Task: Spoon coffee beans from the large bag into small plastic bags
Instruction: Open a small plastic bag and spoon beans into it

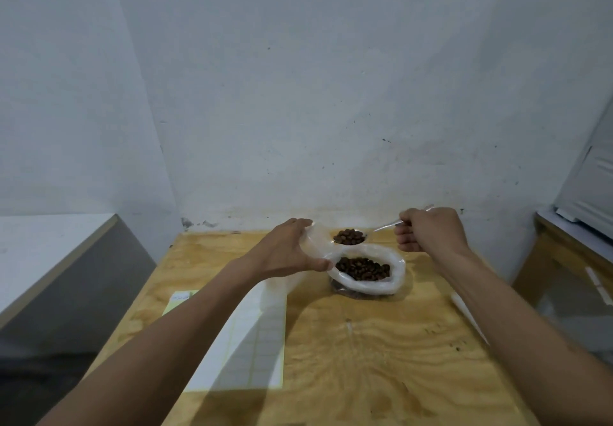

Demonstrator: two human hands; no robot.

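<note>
Spoon loaded with coffee beans, handle pinched in right hand, bowl poised at small plastic bag. Left hand pinching bag mouth wide, likely for clean tipping. Large bag just below spoon, rim rolled down, on table.

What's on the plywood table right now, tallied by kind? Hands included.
Hands: 2, left hand and right hand
Plastic bags: 2, large bag of beans and small plastic bag held open
Spoons: 1, clear spoon loaded with beans
Label sheets: 1, label sheet on the table
Total: 6
</note>
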